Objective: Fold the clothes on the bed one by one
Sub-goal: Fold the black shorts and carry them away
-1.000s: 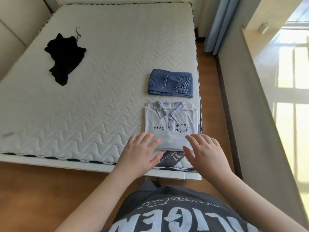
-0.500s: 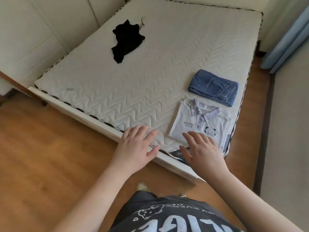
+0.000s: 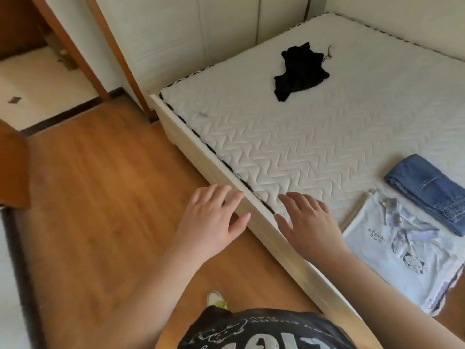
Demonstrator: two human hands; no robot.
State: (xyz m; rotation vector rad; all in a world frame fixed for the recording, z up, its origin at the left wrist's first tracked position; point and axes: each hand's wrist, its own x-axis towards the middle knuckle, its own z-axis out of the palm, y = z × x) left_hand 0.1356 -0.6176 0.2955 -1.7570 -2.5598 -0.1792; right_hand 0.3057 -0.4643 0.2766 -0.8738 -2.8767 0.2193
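A crumpled black garment (image 3: 300, 69) lies unfolded on the far part of the white quilted mattress (image 3: 289, 147). A folded white polo shirt (image 3: 407, 253) with a small cartoon print lies at the near right edge, and folded blue jeans (image 3: 427, 190) sit just beyond it. My left hand (image 3: 210, 222) hovers open over the floor beside the bed frame, fingers spread. Open too, my right hand (image 3: 308, 222) hangs over the mattress edge, left of the polo shirt. Neither hand holds anything.
The pale wooden bed frame (image 3: 201, 149) runs diagonally across the view. Wood floor (image 3: 100, 197) stretches to the left, with a doorway (image 3: 37, 79) and brown door frame at the far left. White wall panels stand behind the bed. One shoe (image 3: 216, 298) shows below.
The view has swung left. Both hands have come off the folded polo shirt and shifted left along the bed edge; the black garment now appears nearer the middle of the view.
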